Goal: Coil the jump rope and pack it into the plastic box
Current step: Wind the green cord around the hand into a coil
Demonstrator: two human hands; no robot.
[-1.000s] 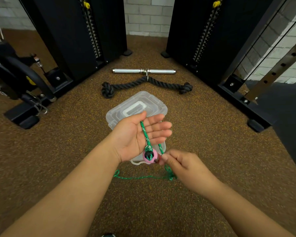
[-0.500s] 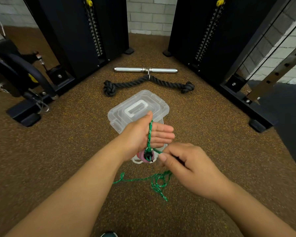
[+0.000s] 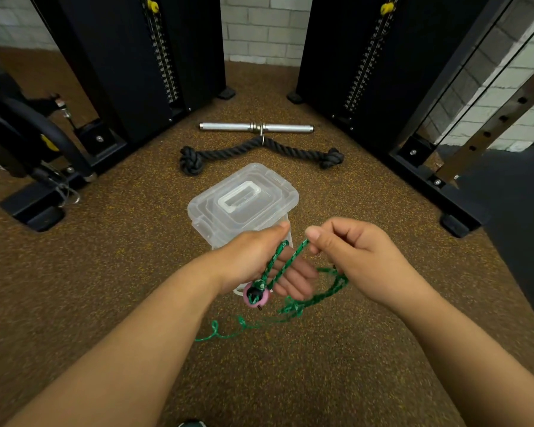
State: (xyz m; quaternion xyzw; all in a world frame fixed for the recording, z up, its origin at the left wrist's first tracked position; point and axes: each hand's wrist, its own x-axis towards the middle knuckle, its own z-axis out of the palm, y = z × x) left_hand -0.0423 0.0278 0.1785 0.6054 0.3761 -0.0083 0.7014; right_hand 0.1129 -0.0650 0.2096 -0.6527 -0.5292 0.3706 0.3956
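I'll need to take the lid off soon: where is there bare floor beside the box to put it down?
Bare floor lies left of the plastic box, up to the black machine base, and right of it toward the frame foot. Behind the box it is crowded: black rope handle and metal bar. In front, the green jump rope trails.

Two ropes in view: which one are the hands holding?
The thin green jump rope, looped over the left hand and pinched by the right hand. The thick black rope lies untouched beyond the box.
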